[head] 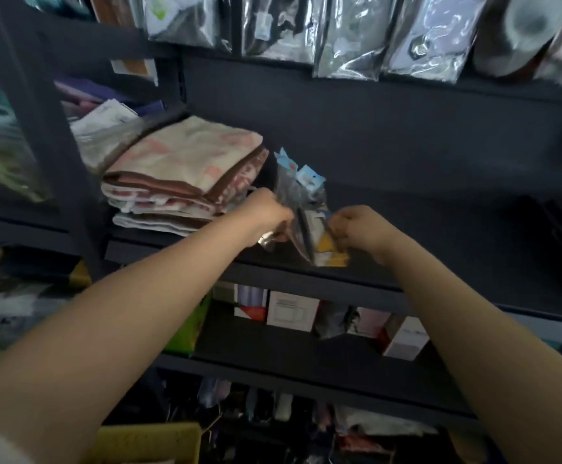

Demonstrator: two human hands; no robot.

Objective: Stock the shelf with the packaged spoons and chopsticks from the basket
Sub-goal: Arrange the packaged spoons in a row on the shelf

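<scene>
Both my hands reach onto the dark shelf [440, 229] at chest height. My left hand [267, 209] is closed on the left side of a bunch of clear plastic utensil packs [301, 195] with blue header cards, standing tilted on the shelf. Its fingertips are hidden behind the packs. On the bunch's right side, my right hand [356, 224] pinches a pack with a yellow and white card [328, 249] at its lower end. The packs' contents are blurred. A yellow basket [149, 442] shows at the bottom edge below my left arm.
A stack of folded beige and brown towels [179, 175] lies just left of the packs. The shelf to their right is bare. Bagged goods [373, 35] hang above. White boxes [293, 311] line the shelf below, and mixed items fill the lowest level.
</scene>
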